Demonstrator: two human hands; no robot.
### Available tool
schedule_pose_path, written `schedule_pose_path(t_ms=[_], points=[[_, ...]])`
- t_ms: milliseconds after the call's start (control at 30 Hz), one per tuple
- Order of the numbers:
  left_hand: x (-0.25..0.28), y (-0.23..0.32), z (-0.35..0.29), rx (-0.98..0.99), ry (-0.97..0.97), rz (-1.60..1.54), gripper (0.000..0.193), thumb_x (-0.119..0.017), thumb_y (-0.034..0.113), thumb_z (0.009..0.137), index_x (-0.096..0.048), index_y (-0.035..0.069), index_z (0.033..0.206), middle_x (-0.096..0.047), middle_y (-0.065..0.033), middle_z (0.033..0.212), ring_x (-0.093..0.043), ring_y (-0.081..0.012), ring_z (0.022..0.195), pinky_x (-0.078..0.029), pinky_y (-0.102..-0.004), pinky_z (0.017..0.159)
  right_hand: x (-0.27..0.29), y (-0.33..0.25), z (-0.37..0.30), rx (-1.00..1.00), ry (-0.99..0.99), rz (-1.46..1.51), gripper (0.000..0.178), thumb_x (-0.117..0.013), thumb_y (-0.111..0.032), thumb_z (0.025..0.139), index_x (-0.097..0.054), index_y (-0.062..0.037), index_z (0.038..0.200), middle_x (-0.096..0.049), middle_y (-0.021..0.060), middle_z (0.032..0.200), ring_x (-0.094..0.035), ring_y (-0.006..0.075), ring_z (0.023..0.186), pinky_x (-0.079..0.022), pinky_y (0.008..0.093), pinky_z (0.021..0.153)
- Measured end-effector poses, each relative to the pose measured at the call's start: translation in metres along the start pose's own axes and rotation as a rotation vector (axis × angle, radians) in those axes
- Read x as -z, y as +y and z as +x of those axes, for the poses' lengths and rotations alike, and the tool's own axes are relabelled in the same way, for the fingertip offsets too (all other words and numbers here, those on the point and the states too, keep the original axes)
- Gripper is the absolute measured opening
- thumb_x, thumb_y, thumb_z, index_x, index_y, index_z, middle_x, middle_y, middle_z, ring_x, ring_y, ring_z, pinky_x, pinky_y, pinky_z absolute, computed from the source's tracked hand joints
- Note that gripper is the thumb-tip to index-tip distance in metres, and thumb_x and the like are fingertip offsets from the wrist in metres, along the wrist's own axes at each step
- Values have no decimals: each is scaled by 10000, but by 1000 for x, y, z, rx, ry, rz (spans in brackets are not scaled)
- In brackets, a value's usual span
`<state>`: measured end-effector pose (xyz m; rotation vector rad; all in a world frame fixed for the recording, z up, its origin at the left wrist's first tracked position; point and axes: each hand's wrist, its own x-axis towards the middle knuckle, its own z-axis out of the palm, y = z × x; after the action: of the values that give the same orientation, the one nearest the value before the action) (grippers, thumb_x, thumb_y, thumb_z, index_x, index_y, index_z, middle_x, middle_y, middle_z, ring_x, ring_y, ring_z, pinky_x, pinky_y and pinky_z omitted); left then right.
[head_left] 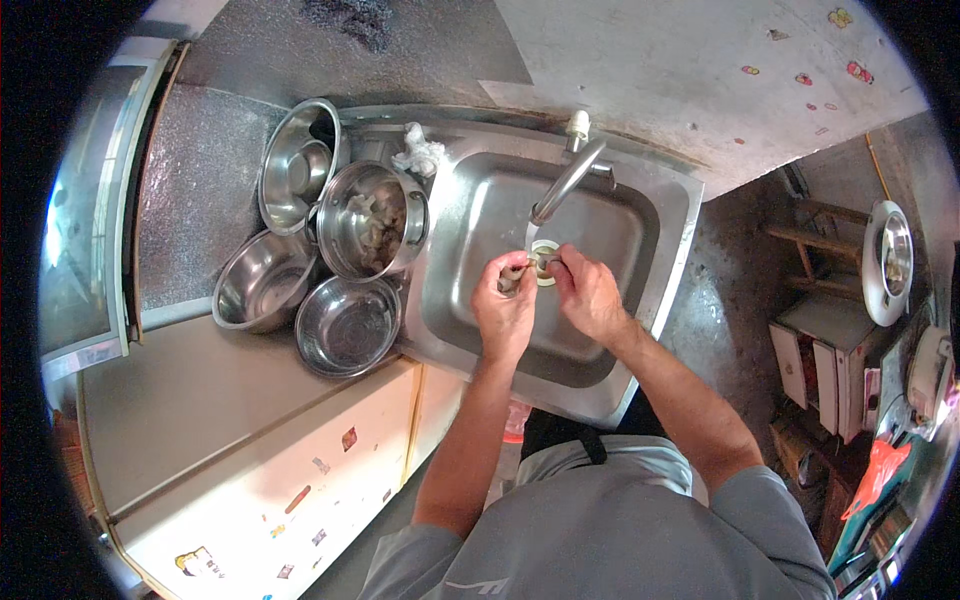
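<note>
Both hands are over the steel sink [455,215], under the tap [572,182], from which a thin stream of water falls. My left hand [505,318] has its fingers closed around a small, pale brownish, wet-looking piece [511,279], possibly food; its kind is too small to make out. My right hand [592,298] meets it from the right, thumb and fingers pinched at the piece's end. What the right fingertips hold is mostly hidden. Below the hands, the pale drain [545,246] shows in the sink's floor.
Left of the sink stand a two-handled steel pot [342,262] holding pale and brownish pieces, a perforated steel basin [347,335] and two more steel bowls [262,290]. A crumpled white bag or cloth [420,152] lies at the sink's back left corner. A wooden stool [815,235] stands right.
</note>
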<state>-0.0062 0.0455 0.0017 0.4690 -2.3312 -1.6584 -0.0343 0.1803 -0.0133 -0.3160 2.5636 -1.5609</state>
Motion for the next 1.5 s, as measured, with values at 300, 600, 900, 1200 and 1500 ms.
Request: schedule_pose_path(t_ms=[300,600,900,1200,1500], points=[[-3,12,6,-83,-90,73,287,-668,-53,813,-611,-3,1091,-650,-72,975,-598,-126,887,-495,-258,790,-10,1,16,-206,-19,408,214,-593,-192,906,-569,-4,1004,-660,212,790,-676,349,760,-511,412,679],[-3,5,29,-30,-182,24,475,-687,-28,794,-523,29,1236,-569,-74,996,-550,-150,912,-495,-279,777,-18,10,52,-309,-97,526,199,-615,-139,876,-632,20,994,-671,156,780,-656,210,710,-499,353,652],[-4,-7,37,51,-212,-226,520,-667,-76,796,-489,13,1276,-560,-43,1018,-552,-116,938,-474,-250,827,0,1,50,-448,-246,811,145,-580,-161,936,-601,-25,983,-528,-14,698,-472,69,576,-359,245,503],[-5,-15,43,140,-173,-329,349,-638,46,875,-565,-6,1213,-623,-71,1063,-584,-126,953,-490,-271,845,-4,9,53,-489,-93,934,148,-597,-123,917,-560,-2,994,-550,8,698,-478,82,548,-353,252,478],[-11,-25,34,144,-55,-124,222,-577,163,972,-647,-1,1105,-681,-57,973,-602,-88,865,-492,-244,766,4,9,49,-433,-251,649,181,-670,-131,862,-588,-29,986,-556,-9,692,-470,75,554,-347,244,483]])
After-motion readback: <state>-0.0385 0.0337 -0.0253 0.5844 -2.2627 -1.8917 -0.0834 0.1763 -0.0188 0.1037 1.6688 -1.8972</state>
